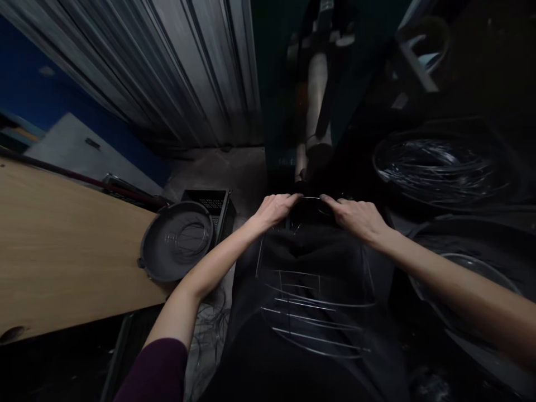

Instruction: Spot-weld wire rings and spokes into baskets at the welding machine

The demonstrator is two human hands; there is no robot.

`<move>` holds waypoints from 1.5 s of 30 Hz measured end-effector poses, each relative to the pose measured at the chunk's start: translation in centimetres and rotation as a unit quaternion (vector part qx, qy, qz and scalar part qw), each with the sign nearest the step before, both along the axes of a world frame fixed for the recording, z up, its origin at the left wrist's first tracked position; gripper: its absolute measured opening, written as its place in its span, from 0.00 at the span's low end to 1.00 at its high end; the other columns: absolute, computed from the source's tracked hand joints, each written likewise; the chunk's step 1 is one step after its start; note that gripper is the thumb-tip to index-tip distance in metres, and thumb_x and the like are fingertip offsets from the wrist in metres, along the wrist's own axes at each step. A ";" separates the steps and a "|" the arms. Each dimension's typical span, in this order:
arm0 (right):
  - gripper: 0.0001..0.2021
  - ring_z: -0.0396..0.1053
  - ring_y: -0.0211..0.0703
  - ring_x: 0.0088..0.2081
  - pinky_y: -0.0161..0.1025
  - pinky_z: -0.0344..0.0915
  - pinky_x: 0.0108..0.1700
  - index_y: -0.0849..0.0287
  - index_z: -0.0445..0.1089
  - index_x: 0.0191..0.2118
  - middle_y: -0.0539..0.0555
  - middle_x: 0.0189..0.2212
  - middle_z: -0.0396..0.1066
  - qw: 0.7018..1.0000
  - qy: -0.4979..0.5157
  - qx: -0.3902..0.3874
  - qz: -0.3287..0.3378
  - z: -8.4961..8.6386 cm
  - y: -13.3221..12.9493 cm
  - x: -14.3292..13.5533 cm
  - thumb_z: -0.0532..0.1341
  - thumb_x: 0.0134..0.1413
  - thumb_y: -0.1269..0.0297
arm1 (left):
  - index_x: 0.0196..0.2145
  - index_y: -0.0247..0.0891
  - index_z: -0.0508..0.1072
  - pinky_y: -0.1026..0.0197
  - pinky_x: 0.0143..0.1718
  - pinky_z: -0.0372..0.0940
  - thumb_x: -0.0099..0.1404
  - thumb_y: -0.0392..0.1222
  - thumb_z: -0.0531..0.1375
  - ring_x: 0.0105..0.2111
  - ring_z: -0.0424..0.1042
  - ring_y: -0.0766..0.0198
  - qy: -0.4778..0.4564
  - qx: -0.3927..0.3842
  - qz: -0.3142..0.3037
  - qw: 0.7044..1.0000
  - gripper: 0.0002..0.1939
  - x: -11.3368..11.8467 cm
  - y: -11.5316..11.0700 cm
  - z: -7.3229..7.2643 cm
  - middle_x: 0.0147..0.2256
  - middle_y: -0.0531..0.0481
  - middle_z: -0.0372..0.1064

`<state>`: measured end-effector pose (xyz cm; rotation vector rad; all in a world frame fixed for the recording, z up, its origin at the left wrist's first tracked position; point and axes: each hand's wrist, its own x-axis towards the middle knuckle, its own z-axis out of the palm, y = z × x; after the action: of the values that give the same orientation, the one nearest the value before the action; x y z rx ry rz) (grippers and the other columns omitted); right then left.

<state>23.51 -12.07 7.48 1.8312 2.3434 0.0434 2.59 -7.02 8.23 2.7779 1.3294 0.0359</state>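
As both hands (357,218) pinch a thin wire (311,197), its visible span runs crosswise, wire grid (305,304) below, bars (312,337) nearly crosswise.

The slim, openwork metal wire frame (312,319) is silvery grey, its bright lines striping the charcoal-black cloth covering the lap (251,357). The short fabric sleeve (154,368) is deep purple. The round, shallow basin (159,251) is plain matte grey, and the boxy plastic crate (209,195) black with a grid of small holes. Honey-tan with faint grain, the flat wooden desk (75,240) carries one dark brown knot (12,334). The ridged metal sheet (201,61) shows grey stripes, light and dark; the smooth wall panel (25,61) is strong blue.
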 end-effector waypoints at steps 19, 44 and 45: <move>0.24 0.73 0.50 0.36 0.37 0.58 0.30 0.52 0.56 0.63 0.58 0.41 0.74 0.998 0.045 0.038 0.008 0.6 4.2 0.8 0.45 0.63 0.68 | 0.49 0.43 0.72 0.64 0.32 0.60 0.69 0.40 0.50 0.36 0.74 0.60 -0.044 0.018 0.008 0.999 0.15 -0.1 3.5 1.5 0.39 0.47 0.76; 0.20 0.71 0.48 0.34 0.35 0.52 0.29 0.58 0.68 0.48 0.60 0.35 0.72 0.992 0.118 0.018 -0.034 1.4 4.5 0.1 0.42 0.67 0.55 | 0.43 0.38 0.75 0.63 0.35 0.62 0.70 0.46 0.48 0.35 0.75 0.58 -0.062 0.014 0.048 0.997 0.17 -0.8 3.9 1.4 0.36 0.42 0.76; 0.20 0.71 0.48 0.34 0.35 0.52 0.28 0.58 0.68 0.47 0.60 0.35 0.72 0.993 0.114 0.017 -0.034 1.4 4.5 0.2 0.43 0.67 0.55 | 0.43 0.38 0.75 0.63 0.35 0.62 0.70 0.46 0.48 0.35 0.75 0.58 -0.063 0.013 0.049 0.997 0.17 -0.7 3.8 1.4 0.36 0.42 0.76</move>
<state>23.67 -7.59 8.85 2.0289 2.4382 -0.1425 1.86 -3.21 9.64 2.6792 1.4411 0.2314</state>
